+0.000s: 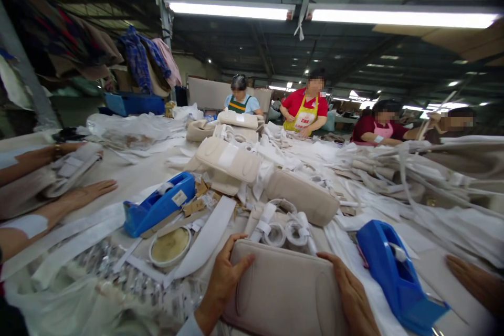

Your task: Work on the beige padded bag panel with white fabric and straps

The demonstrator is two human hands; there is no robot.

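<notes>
Both hands grip one beige padded panel (285, 291) at 6 o'clock, at the near edge of the bench (134, 173); the left hand (224, 278) is clamped on its left edge, thumb over the top and fingers wrapped behind; the right hand (350, 294) is clamped on its right edge, fingers curled over the upper corner. The step in hand looks like steadying or inspecting the panel, held upright before the person; a next move would likely call for freeing one hand, since both are taken up by the panel.

Counted: two blue tape dispensers, one (159, 205) at 10 o'clock from the panel, the other (397, 273) at 3 o'clock; one shallow round dish (170, 247) at 9 o'clock, just beside the near dispenser; one wrapped bundle of white straps (283, 226) at 12 o'clock, close to the panel's top edge; beyond it, at least three more padded pieces, the nearest (303, 197) lying flat; loose white strips are too many to count.

A co-worker's forearms (59, 189) rest at the bench's left; a further hand (478, 281) shows at far right; four people work at the far side.
</notes>
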